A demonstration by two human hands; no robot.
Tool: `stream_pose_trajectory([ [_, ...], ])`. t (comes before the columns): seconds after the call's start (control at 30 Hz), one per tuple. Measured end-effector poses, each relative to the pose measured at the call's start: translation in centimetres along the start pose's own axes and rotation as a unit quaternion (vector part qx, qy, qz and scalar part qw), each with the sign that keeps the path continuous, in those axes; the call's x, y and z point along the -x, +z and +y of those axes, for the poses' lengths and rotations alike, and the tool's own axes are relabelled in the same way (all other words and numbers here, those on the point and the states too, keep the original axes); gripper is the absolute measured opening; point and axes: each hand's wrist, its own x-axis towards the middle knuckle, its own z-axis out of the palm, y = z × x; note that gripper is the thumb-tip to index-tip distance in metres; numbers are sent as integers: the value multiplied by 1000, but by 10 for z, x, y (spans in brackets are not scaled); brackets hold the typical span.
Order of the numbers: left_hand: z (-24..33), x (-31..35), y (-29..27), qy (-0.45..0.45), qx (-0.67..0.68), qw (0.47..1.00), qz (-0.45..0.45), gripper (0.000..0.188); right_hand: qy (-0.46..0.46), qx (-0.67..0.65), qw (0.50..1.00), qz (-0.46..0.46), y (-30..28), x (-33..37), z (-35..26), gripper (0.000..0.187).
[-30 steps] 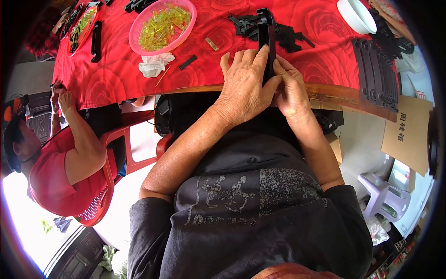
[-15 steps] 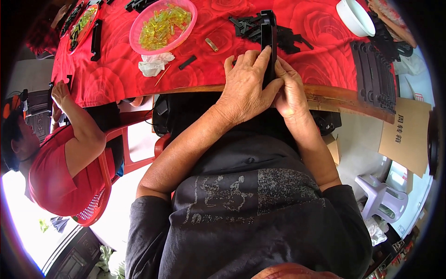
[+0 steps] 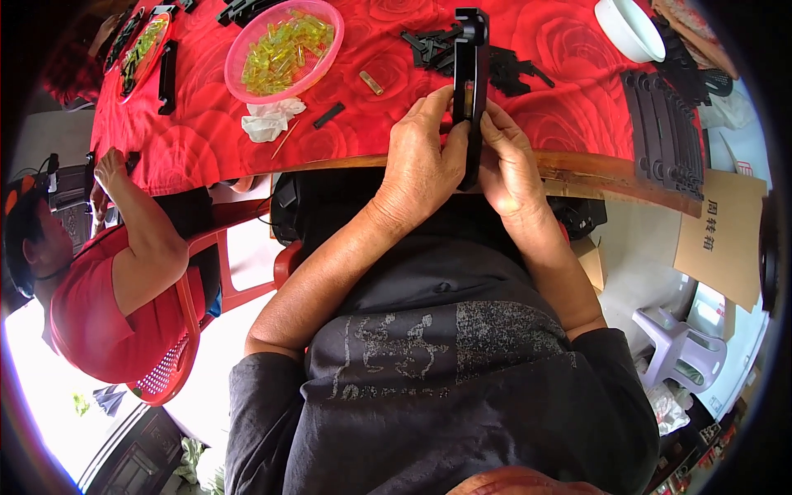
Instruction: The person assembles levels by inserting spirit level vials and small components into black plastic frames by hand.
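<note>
A long black plastic frame (image 3: 470, 62) stands nearly lengthwise before me at the table's front edge, its far end over the red cloth. My left hand (image 3: 421, 153) is closed on its left side, the thumb pressed along it. From the right, my right hand (image 3: 511, 161) grips the same frame, fingers partly hidden behind it. A yellowish spot shows in the frame's channel, too small to make out. Beyond the frame lies a heap of small black plastic strips (image 3: 511, 73). To the left a pink basket (image 3: 233, 70) holds many clear yellow vials (image 3: 289, 54).
On the red-clothed table (image 3: 363, 136) lie a crumpled white tissue (image 3: 268, 120), a thin stick, a black strip (image 3: 328, 115) and a small pale block (image 3: 371, 82). A white basin (image 3: 631, 31) and stacked black frames (image 3: 664, 136) are at right. A person in red (image 3: 124, 305) sits left.
My left hand has slid back along the frame toward me, its fingers leaving the top for the side. The frame has shifted slightly left. The person at left has moved their hands a little.
</note>
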Motion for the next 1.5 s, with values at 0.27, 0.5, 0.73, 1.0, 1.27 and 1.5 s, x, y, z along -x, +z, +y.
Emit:
stream_pose_trajectory([
  [0.27, 14, 6, -9, -12, -62, 998, -24, 39, -54, 50, 997, 9, 15, 5, -9, 26],
  [0.5, 13, 10, -9, 20, -101, 994, -47, 40, -21, 70, 993, 89, 20, 10, -16, 20],
  [0.73, 13, 11, -5, -6, -74, 997, -37, 30, -51, 102, 987, 113, 16, 10, -15, 19],
  [1.0, 5, 13, -2, -100, -64, 990, -77, 15, -127, 226, 959, 114, 25, 14, -9, 21],
  [1.27, 7, 13, 1, -121, -58, 989, -67, 14, -159, 276, 940, 121, 23, 15, -6, 23],
  [1.5, 1, 16, 3, -127, -26, 990, -56, 15, -152, 266, 941, 146, 31, 11, -3, 25],
])
